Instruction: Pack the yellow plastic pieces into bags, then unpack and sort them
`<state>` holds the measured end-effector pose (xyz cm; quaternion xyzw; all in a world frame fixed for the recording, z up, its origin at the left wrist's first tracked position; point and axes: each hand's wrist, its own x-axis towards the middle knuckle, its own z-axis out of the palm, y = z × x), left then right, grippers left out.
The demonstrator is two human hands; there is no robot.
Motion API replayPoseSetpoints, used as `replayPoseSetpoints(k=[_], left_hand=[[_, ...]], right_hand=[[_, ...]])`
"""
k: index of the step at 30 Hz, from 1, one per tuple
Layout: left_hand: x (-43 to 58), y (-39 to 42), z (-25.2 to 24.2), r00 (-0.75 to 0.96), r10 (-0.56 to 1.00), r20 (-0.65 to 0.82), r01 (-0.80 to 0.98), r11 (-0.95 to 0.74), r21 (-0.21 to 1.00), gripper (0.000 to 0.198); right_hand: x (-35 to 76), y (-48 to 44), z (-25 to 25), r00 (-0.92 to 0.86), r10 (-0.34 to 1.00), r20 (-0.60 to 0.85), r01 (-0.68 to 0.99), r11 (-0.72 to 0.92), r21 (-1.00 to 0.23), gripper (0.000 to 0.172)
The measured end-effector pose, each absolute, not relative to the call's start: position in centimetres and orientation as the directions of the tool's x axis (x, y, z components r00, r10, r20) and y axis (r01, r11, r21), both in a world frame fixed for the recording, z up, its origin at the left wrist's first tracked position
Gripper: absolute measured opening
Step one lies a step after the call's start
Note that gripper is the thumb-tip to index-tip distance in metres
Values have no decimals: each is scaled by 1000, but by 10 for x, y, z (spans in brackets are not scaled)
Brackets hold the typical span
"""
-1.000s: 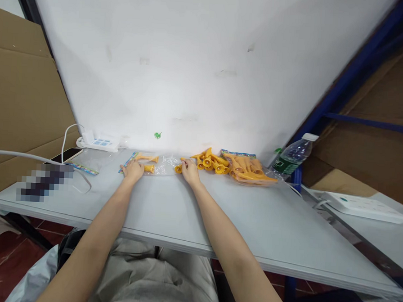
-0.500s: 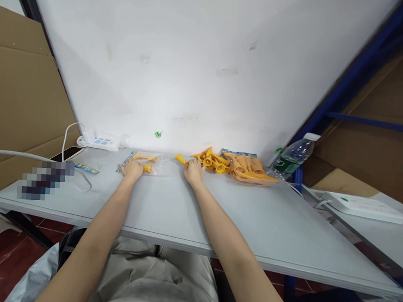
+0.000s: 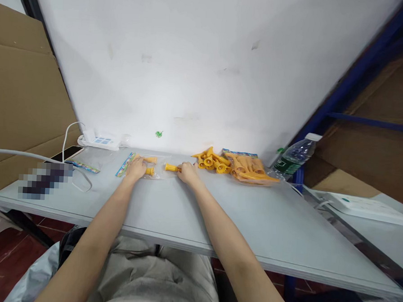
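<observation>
The right hand point(image 3: 187, 172) pinches a small orange plastic horn point(image 3: 170, 167) (held sideways); the left hand point(image 3: 136, 168) rests on a clear plastic bag point(image 3: 157, 173), grip unclear.

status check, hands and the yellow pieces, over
Left hand on clear bag. Right hand grips yellow piece beside the bag. Loose pile further right. Nothing between piece and bag.

Bright, even light falls from above, so the white wall point(image 3: 205, 70) glows with slight glare. Around it, straight edges bow outward from wide-angle distortion. A pixelated patch point(image 3: 44, 179) sits left below it.
</observation>
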<state>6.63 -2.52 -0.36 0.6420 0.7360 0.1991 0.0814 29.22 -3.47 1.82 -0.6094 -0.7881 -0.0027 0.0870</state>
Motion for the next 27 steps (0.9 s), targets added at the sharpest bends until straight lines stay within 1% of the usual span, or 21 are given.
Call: replayPoseSetpoints(k=[5, 7, 13, 16, 21, 24, 27], left_hand=[[66, -23, -8, -139, 985, 102, 930, 94, 355, 55], [65, -21, -10, -134, 986, 101, 933, 91, 349, 56], [65, -21, -11, -115, 990, 87, 933, 78, 351, 58], [69, -24, -7, -66, 996, 63, 936, 40, 350, 58], [78, -32, 0, 55, 998, 10, 939, -55, 340, 59], [82, -36, 1, 100, 994, 35, 940, -105, 324, 58], [85, -37, 0, 94, 993, 77, 947, -113, 300, 55]], right_hand=[[294, -35, 24, -72, 989, 126, 996, 78, -44, 34], [294, -35, 26, -42, 991, 123, 998, 47, -34, 33], [288, -40, 29, -150, 984, 101, 986, 156, -53, 33], [287, -41, 29, -164, 982, 96, 982, 172, -80, 32], [288, -39, 29, -202, 973, 109, 963, 218, -159, 29], [288, -37, 27, -158, 978, 135, 968, 180, -174, 31], [286, -37, 25, -102, 982, 159, 977, 129, -170, 34]])
